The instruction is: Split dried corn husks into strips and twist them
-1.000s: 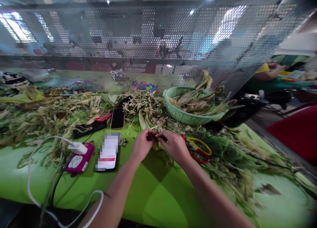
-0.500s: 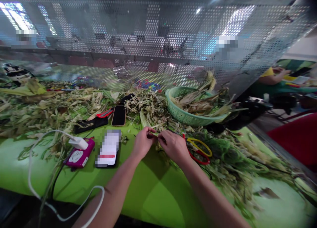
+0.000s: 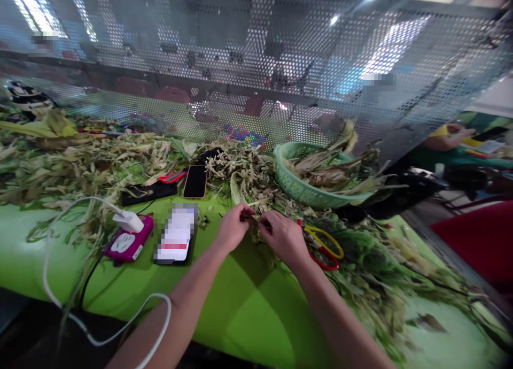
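Observation:
My left hand (image 3: 233, 228) and my right hand (image 3: 284, 237) almost meet over the green table (image 3: 248, 305), fingertips pinched together. What they hold is too small and too hidden by the fingers to make out. A pale strip of dried husk (image 3: 237, 187) lies just beyond my left fingers. Beside my right hand rests a cutting tool (image 3: 328, 243) with one yellow and one red handle loop, its other end partly hidden. Shredded dry plant strips (image 3: 256, 168) are heaped past both hands.
At the back right, a green plastic basket (image 3: 296, 184) holds dry husks. Two phones (image 3: 195, 182), a magenta box (image 3: 130, 244) with a white plug and a looping white cable (image 3: 47, 262) are on the left. A perforated metal screen (image 3: 224, 64) stands behind; a co-worker's arm (image 3: 449, 136) shows far right.
The view has tilted slightly, shifting the background. Both hands keep their pinched position close together, with only slight finger movement.

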Available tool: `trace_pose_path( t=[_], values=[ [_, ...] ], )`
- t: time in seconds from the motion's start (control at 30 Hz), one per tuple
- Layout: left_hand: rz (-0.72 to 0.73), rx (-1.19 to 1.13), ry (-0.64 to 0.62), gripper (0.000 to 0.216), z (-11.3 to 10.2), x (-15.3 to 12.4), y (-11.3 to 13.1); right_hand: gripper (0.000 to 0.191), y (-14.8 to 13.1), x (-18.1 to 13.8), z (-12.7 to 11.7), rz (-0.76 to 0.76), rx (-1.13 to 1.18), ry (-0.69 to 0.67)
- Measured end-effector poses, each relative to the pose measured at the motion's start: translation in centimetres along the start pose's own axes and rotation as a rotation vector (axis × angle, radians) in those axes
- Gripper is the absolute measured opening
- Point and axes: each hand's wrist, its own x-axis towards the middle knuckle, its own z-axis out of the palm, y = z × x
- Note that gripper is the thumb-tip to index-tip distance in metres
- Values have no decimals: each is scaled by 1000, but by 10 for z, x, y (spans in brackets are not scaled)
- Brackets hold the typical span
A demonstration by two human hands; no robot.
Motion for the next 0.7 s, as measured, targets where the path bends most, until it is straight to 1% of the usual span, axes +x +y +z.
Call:
trace_pose_path(
  t=[0.2, 0.3, 0.43, 0.6, 0.7],
  values=[
    [-87, -148, -43, 17, 0, -1, 5, 7, 0, -1, 1, 19, 28, 7],
    [-100, -147, -54, 20, 0, -1, 4, 7, 0, -2, 2, 30, 55, 14],
    [-92, -65, -58, 21, 0, 0, 0, 7, 1, -1, 3, 29, 72, 17],
    [-43, 150, -59, 17, -1, 1, -1, 6, 2, 0, 5, 16, 84, 31],
    [-20, 238, -63, 14, -2, 0, -1, 7, 2, -1, 6, 7, 100, 26]
  ],
)
